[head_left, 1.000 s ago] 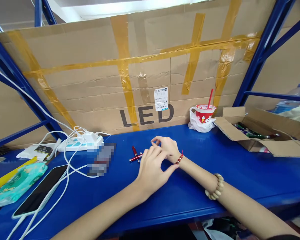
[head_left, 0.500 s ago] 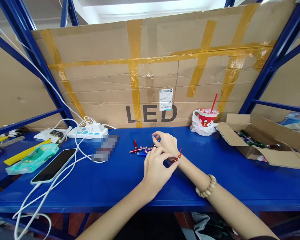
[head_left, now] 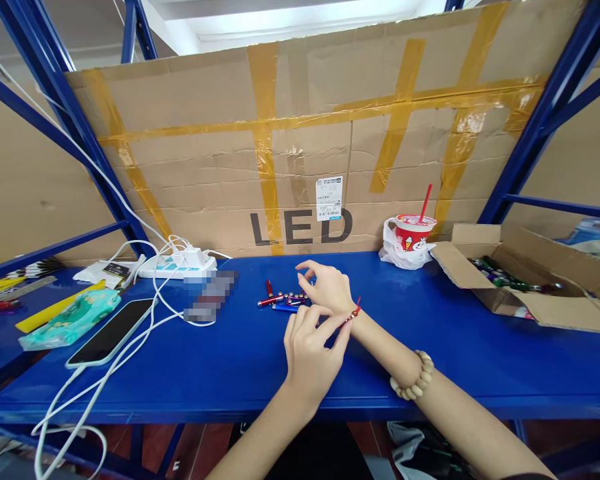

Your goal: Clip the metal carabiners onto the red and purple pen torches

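Note:
My left hand (head_left: 311, 347) reaches across to my right wrist. Its thumb and index finger pinch a red string bracelet (head_left: 355, 311) with small beads, worn around that wrist. Palm down above the table, my right hand (head_left: 329, 288) has loosely bent fingers with a gap between them and holds nothing. Farther up the same forearm sits a pale beaded bracelet (head_left: 416, 381). Just beyond my fingers lie red metal tubes (head_left: 271, 301), a blue tube (head_left: 285, 308) and several small silvery cells; my hands partly cover this group.
At left on the blue table (head_left: 205, 373) are a phone (head_left: 111, 333), white cables, a power strip (head_left: 177, 268), a teal packet (head_left: 73, 321) and a blurred-out item. A red cup (head_left: 414, 235) in a plastic bag and an open carton (head_left: 500, 300) stand at right. Cardboard (head_left: 205, 167) closes the back.
My left hand has shifted slightly left and down, with finger and thumb drawn closer together on the red bracelet. My right hand has moved a little left. The view has shifted slightly.

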The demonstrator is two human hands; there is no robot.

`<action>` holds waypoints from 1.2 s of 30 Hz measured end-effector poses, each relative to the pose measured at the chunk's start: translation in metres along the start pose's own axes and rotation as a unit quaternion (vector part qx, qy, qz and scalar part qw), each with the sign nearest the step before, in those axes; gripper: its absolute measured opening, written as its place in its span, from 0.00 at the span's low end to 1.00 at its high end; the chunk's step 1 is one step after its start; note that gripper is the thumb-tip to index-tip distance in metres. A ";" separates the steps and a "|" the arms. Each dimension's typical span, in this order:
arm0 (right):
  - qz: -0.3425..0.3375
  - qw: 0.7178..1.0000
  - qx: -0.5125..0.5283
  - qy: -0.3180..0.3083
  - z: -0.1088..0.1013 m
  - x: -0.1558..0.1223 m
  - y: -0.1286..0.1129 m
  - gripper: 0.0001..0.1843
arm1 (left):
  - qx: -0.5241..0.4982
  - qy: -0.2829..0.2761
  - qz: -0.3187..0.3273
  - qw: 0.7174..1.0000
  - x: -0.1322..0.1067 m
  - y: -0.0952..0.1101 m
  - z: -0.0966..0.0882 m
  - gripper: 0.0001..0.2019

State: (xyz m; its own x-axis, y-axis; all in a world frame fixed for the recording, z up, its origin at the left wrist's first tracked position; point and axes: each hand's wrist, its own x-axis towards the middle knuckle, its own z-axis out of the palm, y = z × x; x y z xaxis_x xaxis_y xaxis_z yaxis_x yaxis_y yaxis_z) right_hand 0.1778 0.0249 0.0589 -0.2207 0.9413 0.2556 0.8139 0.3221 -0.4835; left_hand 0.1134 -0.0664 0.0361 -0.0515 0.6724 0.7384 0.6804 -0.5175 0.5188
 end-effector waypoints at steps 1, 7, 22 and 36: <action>0.000 1.000 0.002 -0.001 -0.001 0.000 0.000 0.11 | 0.003 0.005 -0.005 1.000 -0.001 0.000 -0.001 0.06; -0.011 1.000 0.013 0.006 -0.001 -0.003 -0.003 0.11 | -0.017 0.029 -0.032 0.999 -0.006 0.004 -0.004 0.04; -0.010 1.000 -0.008 0.007 0.003 -0.004 -0.001 0.11 | -0.020 0.041 -0.098 0.994 -0.017 0.010 0.000 0.04; -0.004 1.000 0.000 -0.015 0.006 -0.005 -0.001 0.12 | -0.112 -0.040 -0.247 0.962 -0.011 0.007 -0.003 0.03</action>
State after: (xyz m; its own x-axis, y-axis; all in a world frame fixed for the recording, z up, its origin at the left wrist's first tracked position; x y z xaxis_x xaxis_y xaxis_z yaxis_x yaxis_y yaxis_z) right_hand 0.1747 0.0205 0.0531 -0.2426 0.9413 0.2347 0.8126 0.3293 -0.4809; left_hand 0.1169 -0.0789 0.0327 -0.2663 0.8991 0.3475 0.4129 -0.2194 0.8839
